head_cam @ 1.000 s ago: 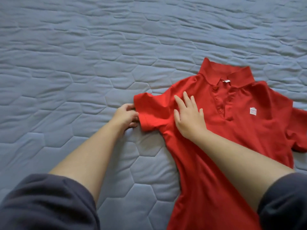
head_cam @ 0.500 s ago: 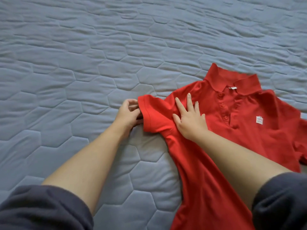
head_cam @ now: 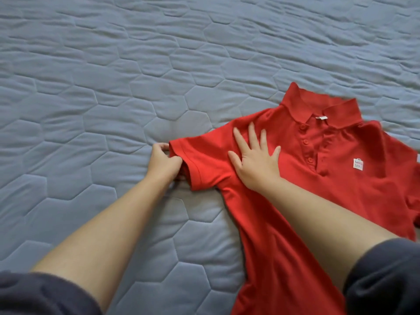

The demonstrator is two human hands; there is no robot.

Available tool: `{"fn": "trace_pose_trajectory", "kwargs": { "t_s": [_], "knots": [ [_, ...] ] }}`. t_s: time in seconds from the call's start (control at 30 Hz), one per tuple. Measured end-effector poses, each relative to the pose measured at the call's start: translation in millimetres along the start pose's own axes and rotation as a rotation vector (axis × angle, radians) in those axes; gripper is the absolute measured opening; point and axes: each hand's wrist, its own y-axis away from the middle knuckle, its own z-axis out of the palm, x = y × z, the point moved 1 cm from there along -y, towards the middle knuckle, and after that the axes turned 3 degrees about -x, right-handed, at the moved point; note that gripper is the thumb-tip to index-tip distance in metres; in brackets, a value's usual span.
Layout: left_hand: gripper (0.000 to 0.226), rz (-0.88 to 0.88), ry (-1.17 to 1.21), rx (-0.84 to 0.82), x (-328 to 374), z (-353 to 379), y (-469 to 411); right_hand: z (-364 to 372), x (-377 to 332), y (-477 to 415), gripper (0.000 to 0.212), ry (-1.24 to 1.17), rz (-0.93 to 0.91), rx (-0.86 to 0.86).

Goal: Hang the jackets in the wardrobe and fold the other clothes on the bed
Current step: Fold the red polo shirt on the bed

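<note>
Sleeve [head_cam: 204, 160] of red knit polo shirt [head_cam: 341, 189] now drawn flatter than half a second ago, centre-right of frame on grey-blue quilted bed [head_cam: 113, 87]. Left grip [head_cam: 164, 163] pinching cuff; right grip [head_cam: 256, 164] flat, fingers spread, pressing chest. Ready for sleeve fold.

Dark charcoal left sleeve [head_cam: 41, 294] and right sleeve [head_cam: 386, 276], soft and rumpled, above bare forearms [head_cam: 102, 226].

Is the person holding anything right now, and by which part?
The left hand grips the red polo shirt by its sleeve cuff; the right hand only presses flat on it.
</note>
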Motion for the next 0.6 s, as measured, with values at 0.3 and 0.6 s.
{"fn": "trace_pose_trajectory", "kwargs": {
  "t_s": [0.3,0.6],
  "knots": [
    [0.017,-0.008,-0.146,-0.059,22,10,-1,2,-3,-28,0.071,-0.082,0.058,-0.153],
    [0.015,-0.143,0.097,-0.317,-3,15,69,17,6,84,0.068,-0.063,-0.038,-0.051]
  ]
}}
